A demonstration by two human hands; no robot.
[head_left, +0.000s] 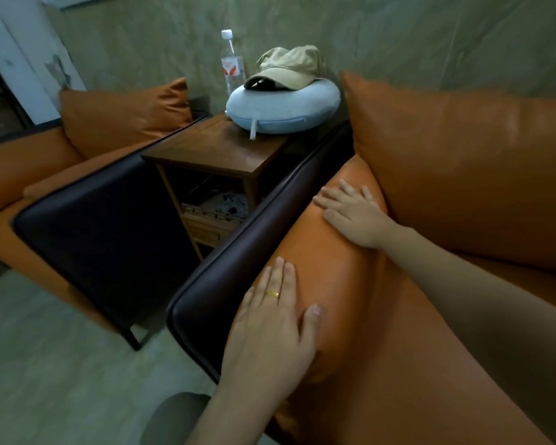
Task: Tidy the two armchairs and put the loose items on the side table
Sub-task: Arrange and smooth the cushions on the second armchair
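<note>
1. Two hands lie flat on the padded orange arm cushion [334, 268] of the near armchair [430, 332]. The left hand [270, 329] rests at the cushion's front end with fingers spread and a gold ring [273, 294] on one finger. The right hand [350, 213] rests at the cushion's back end, beside the back cushion [463, 168], fingers likewise spread. Neither grip pinches anything; both palms press on the leather.
2. Step in hand, as a judgement: smoothing or seating the arm cushion of the near armchair, part of the tidying.
3. Loose items: all appear already on the side table [212, 152], which stands just left of the near armchair. A pale blue neck pillow [283, 107] lies at the rear of the tabletop, a beige cap [289, 67] sits on top of the pillow, and a clear water bottle [231, 64] stands upright behind the pillow.
4. Next move, as a judgement: sliding both palms along the cushion to press out creases, then checking the seat for stray things.
5. Surface: glossy leather, likely slippery under the palms; a dark outer panel [225, 252] frames the cushion on its table side.
6. Room: the far armchair [61, 175], beyond the side table, carries an orange pillow [126, 117]. A grey-green wall [398, 36] rises behind the table. The table's lower shelf [215, 210] holds items too dim to identify.
</note>
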